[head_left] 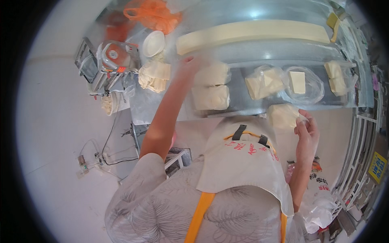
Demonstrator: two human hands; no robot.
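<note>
My right hand [306, 131] grips the right end of a clear plastic bag of pale dough sheets [282, 115], just off the near edge of the metal table [239, 109]. My left hand [194, 64], smeared by motion, reaches over the table beside a pale block of dough sheets [211, 74]; whether its fingers touch it I cannot tell. A second pale block [210, 97] lies directly nearer. To the right are a bagged stack of dough sheets [264, 82], a small pale square block [298, 82] on a clear plastic bag [314, 91], and another bagged pair [336, 78].
A long pale dough strip [255, 33] lies across the table's far side. On the left stand a dough-rolling machine [114, 60], a white bowl [154, 43] and a heap of dough pieces [154, 76]. An orange plastic bag [154, 14] lies at the far left; a white rack [349, 162] stands right.
</note>
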